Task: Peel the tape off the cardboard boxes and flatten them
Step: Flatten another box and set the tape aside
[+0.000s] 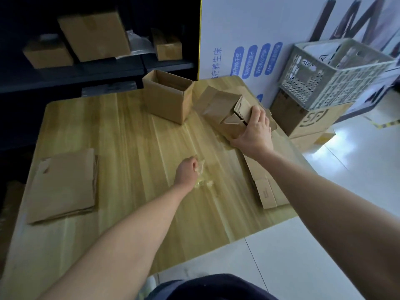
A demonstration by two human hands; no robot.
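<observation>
**Tape in one fist, collapsing box in the other**

Head view. Left hand sits over mid-table, fingers curled shut on a crumpled wad of clear tape; part of the wad trails onto the wood beside the wrist. Right hand reaches to the far right, fingers clamped over the end flap of a half-collapsed box that lies on its side. Just left of it, apart, stands an open box, still square. Flattened stack lies at the near left. More flat cardboard runs along the right edge, partly under the right forearm. Table otherwise bare through the middle.

Risks, as I judge them:
- Sticky tape wad may cling to the left fingers or the wood, so it won't drop cleanly.
- One-handed pressing on the half-collapsed box could skid it rightward; it lies close to the table's right edge, with a large carton and mesh crate just beyond on the floor side.
- Right-edge cardboard appears to overhang at its near corner; a forearm sweep could tip it off.

Room: the centre and near strip are open, good for flattening. Far side is hemmed by the open box and a white panel; dark shelving behind holds more boxes.
</observation>
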